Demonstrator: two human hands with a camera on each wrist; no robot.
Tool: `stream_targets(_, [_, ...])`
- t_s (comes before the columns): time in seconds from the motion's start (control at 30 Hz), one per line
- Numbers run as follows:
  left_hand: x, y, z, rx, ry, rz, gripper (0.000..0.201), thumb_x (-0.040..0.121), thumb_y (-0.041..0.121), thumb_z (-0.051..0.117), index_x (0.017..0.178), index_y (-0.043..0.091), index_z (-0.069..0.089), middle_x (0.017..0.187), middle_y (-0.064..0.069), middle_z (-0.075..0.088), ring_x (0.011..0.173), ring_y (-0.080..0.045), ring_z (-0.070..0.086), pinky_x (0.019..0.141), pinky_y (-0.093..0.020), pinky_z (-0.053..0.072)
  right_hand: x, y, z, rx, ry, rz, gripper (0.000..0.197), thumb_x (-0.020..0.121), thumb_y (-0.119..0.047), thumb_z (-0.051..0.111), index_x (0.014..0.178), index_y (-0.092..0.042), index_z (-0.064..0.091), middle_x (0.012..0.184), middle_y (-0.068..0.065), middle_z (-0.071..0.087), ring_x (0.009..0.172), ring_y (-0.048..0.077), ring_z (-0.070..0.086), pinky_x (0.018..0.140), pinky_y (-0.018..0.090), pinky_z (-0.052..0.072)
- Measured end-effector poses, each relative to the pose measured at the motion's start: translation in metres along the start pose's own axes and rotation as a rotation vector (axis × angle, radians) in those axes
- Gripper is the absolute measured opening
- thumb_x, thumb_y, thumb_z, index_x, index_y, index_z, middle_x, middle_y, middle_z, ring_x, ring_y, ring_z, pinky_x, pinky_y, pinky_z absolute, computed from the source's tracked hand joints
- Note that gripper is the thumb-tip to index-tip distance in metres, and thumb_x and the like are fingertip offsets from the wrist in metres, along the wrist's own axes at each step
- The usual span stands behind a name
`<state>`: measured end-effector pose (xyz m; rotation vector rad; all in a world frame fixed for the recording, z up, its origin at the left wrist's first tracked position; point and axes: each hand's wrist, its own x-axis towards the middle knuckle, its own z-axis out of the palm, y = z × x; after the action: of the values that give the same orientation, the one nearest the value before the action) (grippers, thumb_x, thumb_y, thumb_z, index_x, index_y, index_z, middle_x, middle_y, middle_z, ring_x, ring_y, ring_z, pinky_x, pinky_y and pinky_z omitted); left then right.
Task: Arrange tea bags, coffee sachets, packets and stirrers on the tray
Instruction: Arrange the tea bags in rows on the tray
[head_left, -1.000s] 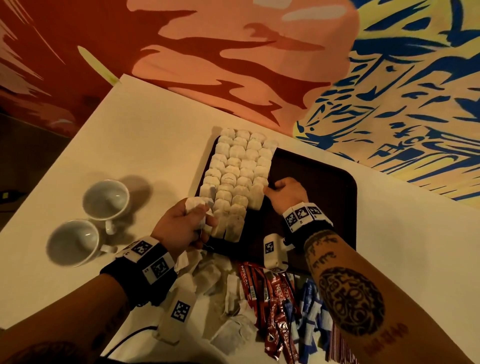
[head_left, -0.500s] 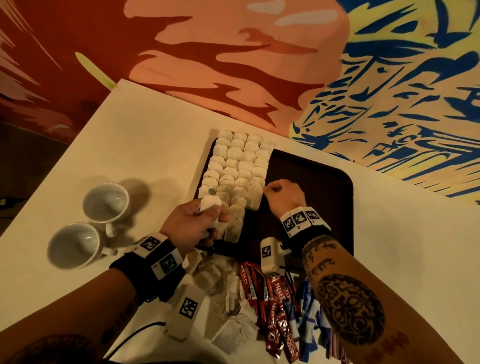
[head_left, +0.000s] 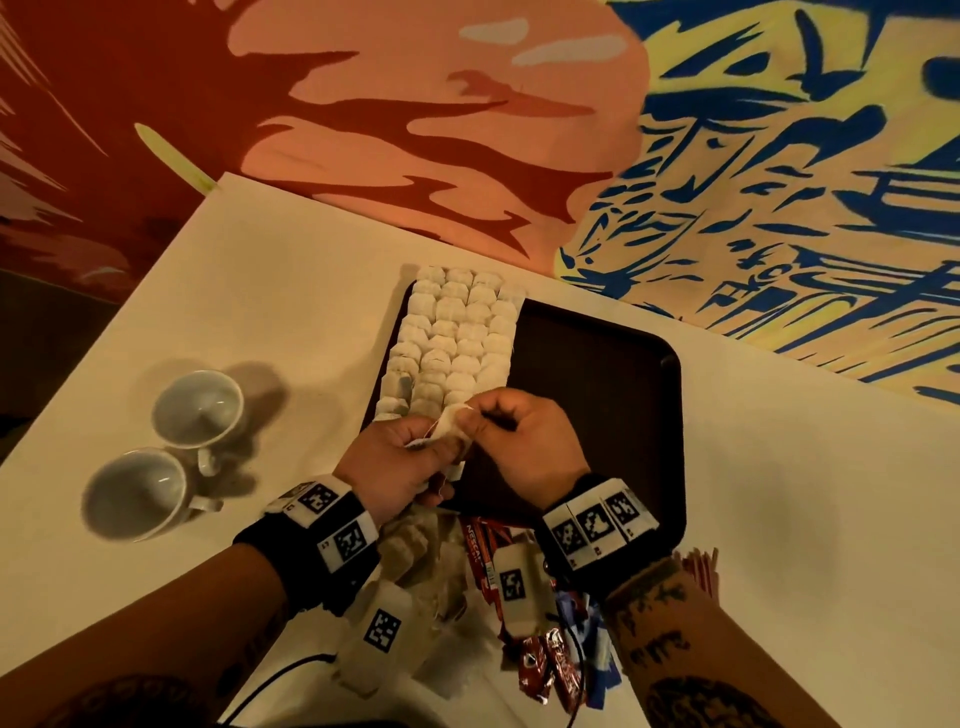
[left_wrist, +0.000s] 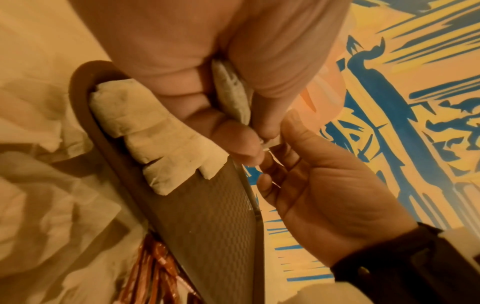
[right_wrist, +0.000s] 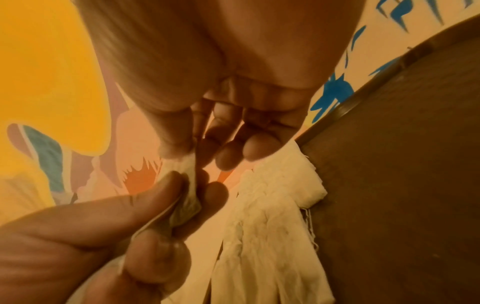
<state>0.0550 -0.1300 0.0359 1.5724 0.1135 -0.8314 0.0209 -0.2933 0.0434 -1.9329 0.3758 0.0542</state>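
tea bag (head_left: 448, 432) pinched between both hands' grip

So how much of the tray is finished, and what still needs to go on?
Done: neat rows of white tea bags cover the left part of the dark brown plastic tray. In hand: the left hand and right hand both pinch one more tea bag. Left: loose tea bags, red coffee sachets, blue packets and red stirrers lie on the table.
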Motion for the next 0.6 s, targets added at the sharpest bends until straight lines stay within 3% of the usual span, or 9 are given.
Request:
stream_targets(0.07, [-0.002,-0.005,0.0,0.079,0.014,0.014,0.014,0.088,0.034,0.072,0.086,0.021,0.074,0.071,-0.01,0.072,0.062,-0.025,0.071,0.057,-0.032,0.057,-0.009,0.005,-0.001,-0.052,-0.052,0.003,0.002,0.088,-0.029,0.075,0.09,-0.03,0.075,0.085,-0.009,0.075,0.081,0.006,0.07,0.078,0.024,0.057])
stream_targets(0.17, [-0.005,-0.012,0.0,0.146,0.01,0.012,0.011,0.088,0.032,0.072,0.089,0.021,0.074,0.062,-0.005,0.07,0.058,-0.021,0.07,0.057,-0.031,0.058,-0.015,0.014,-0.004,-0.135,-0.06,0.018,0.005,0.091,-0.03,0.071,0.094,-0.027,0.075,0.087,-0.011,0.074,0.083,0.004,0.069,0.08,0.027,0.056])
stream_targets(0.3, [-0.002,-0.018,-0.009,0.06,0.053,0.003,0.009,0.095,0.02,0.064,0.098,0.018,0.073,0.074,-0.002,0.073,0.052,-0.018,0.059,0.049,-0.028,0.05,-0.01,0.03,-0.018,-0.156,0.072,0.076,0.01,0.092,-0.033,0.067,0.099,-0.028,0.073,0.089,-0.011,0.074,0.083,0.004,0.069,0.083,0.032,0.058])
stream_targets(0.37, [0.002,-0.021,-0.018,0.056,0.104,0.003,0.016,0.1,0.02,0.056,0.098,0.015,0.071,0.065,-0.002,0.065,0.048,-0.016,0.05,0.046,-0.025,0.043,-0.006,0.038,-0.025,-0.187,0.099,0.111,0.008,0.092,-0.034,0.067,0.097,-0.03,0.071,0.086,-0.011,0.073,0.081,0.005,0.069,0.082,0.034,0.058])
stream_targets(0.47, [0.011,-0.025,-0.033,0.102,0.235,0.0,0.021,0.101,0.025,0.051,0.091,0.022,0.069,0.052,0.004,0.052,0.049,-0.017,0.044,0.047,-0.024,0.037,0.001,0.045,-0.032,-0.306,0.039,0.154,0.008,0.093,-0.037,0.066,0.097,-0.031,0.07,0.086,-0.012,0.072,0.08,0.005,0.068,0.079,0.03,0.057])
stream_targets(0.6, [0.025,-0.03,-0.053,0.218,0.388,-0.042,0.013,0.096,0.035,0.055,0.093,0.028,0.065,0.082,0.001,0.068,0.072,-0.021,0.061,0.065,-0.031,0.045,0.015,0.046,-0.029,-0.494,-0.176,0.174,0.01,0.093,-0.042,0.064,0.096,-0.033,0.067,0.088,-0.013,0.069,0.082,0.001,0.063,0.074,0.025,0.05])
